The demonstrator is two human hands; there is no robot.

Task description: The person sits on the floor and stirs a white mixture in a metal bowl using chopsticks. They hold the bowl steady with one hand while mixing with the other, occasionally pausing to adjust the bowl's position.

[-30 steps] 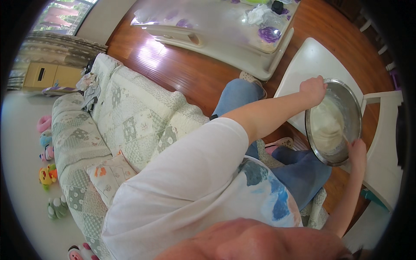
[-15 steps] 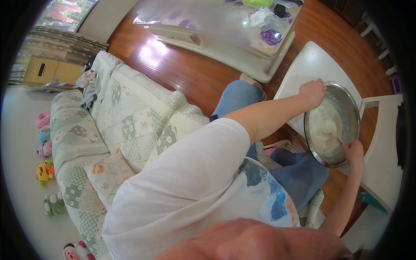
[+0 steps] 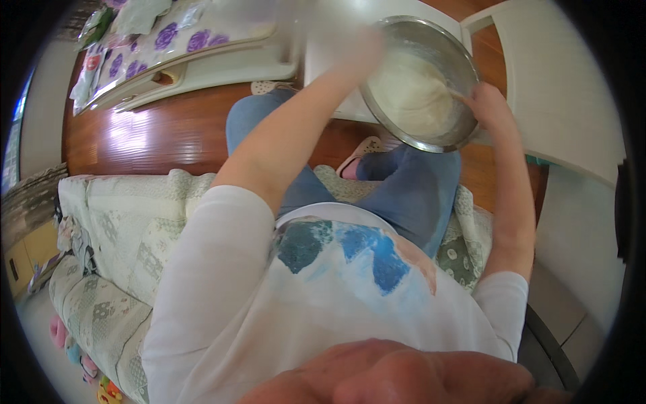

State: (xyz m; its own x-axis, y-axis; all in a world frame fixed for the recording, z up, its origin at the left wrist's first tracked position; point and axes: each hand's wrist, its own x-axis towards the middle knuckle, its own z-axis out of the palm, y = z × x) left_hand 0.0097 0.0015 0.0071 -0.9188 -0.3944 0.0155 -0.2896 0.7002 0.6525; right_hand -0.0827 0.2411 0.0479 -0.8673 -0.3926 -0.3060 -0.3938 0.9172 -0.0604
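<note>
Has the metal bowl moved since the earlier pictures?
No, not noticeably in any direction. The metal bowl still overlaps the white seat, close beside the backrest; the whole camera view has turned.

The shirt is white, with short, plain sleeves. Its painterly print sets dark teal at nine o'clock, bright blue at the centre and pinkish tan at three. The jeans are blue; the shoes are pale, rounded and dark-dotted.
</note>
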